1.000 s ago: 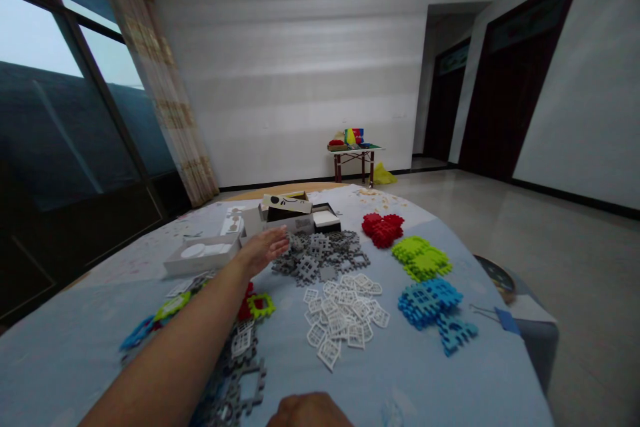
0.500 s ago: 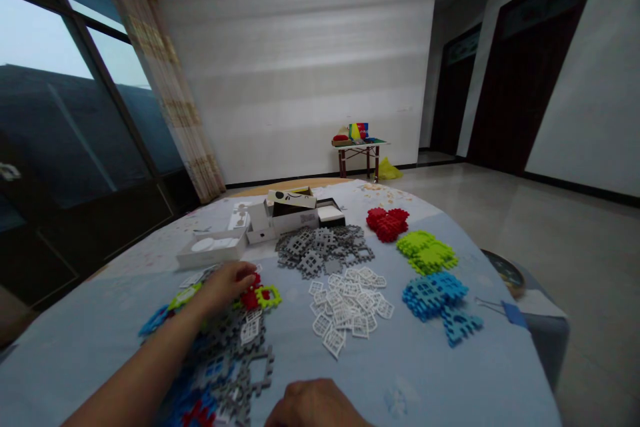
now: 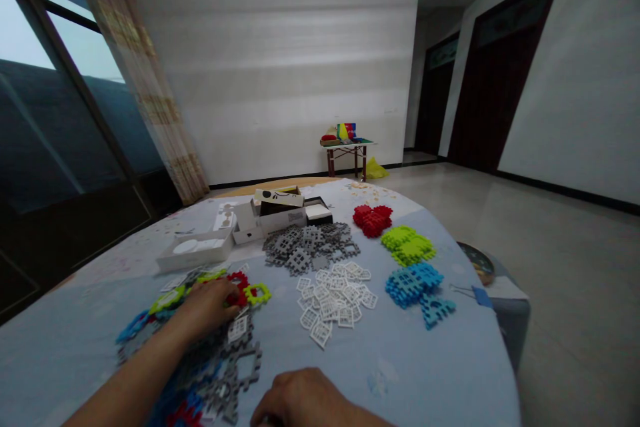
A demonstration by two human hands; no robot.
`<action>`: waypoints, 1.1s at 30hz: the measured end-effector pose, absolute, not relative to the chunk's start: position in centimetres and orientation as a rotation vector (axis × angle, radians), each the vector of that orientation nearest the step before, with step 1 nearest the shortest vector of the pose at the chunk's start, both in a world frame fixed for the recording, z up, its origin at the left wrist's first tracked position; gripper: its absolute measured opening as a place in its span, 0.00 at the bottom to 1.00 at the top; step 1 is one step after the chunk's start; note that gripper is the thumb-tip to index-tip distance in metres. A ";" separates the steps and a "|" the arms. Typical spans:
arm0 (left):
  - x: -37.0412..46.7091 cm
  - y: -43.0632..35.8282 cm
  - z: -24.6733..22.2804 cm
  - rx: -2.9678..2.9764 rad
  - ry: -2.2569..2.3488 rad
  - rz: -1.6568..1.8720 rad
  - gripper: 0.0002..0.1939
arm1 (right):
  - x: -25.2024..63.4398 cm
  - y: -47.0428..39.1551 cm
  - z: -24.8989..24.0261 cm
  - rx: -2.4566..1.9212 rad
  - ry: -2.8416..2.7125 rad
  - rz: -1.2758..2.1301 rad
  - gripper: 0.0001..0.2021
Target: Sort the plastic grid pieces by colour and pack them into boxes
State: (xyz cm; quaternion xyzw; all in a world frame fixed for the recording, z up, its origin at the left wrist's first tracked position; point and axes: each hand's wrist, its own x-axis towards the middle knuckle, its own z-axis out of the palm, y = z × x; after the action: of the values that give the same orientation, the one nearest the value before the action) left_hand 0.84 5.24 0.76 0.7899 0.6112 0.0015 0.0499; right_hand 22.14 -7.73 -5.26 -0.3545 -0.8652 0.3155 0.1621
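Note:
My left hand (image 3: 213,307) reaches into a mixed heap of toothed plastic pieces, its curled fingers beside a red piece (image 3: 239,285) and a lime piece (image 3: 258,293). What its fingertips touch is partly hidden. My right hand (image 3: 303,397) rests low at the front edge of the view, fingers curled under; a small dark thing shows beneath them, too unclear to name. Grey pieces (image 3: 246,365) from the heap lie between the hands. Sorted piles spread to the right: white lattice pieces (image 3: 333,300), grey ones (image 3: 305,247), red (image 3: 373,220), lime (image 3: 409,245) and blue (image 3: 414,283).
Behind the grey pile stand open boxes (image 3: 283,217), with a shallow white tray (image 3: 195,257) to their left. A stool (image 3: 507,307) holding a round object is right of the table. A small side table (image 3: 347,145) stands near the far wall.
My view has shifted, so the table scene sits further left. My left hand has moved down and back slightly from the red pieces, deeper over the heap. My right hand remains near the front.

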 end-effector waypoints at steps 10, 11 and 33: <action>-1.7 2.6 1.8 2.314 1.936 0.467 0.20 | 21.9 -8.1 -5.5 -1.028 -2.407 0.846 0.15; -2.1 2.4 1.5 2.243 1.942 0.499 0.20 | 22.0 -8.2 -5.5 -1.032 -2.397 0.846 0.15; 0.7 -2.2 3.5 1.468 1.531 0.812 0.22 | 21.8 -7.9 -3.9 -1.051 -1.792 0.786 0.17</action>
State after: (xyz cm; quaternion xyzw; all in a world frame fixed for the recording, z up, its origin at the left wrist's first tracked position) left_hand 0.66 -2.22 3.50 0.5862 0.6114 0.3240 0.4214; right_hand 21.82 -7.91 -3.86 -0.4237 -0.7230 0.3169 0.4441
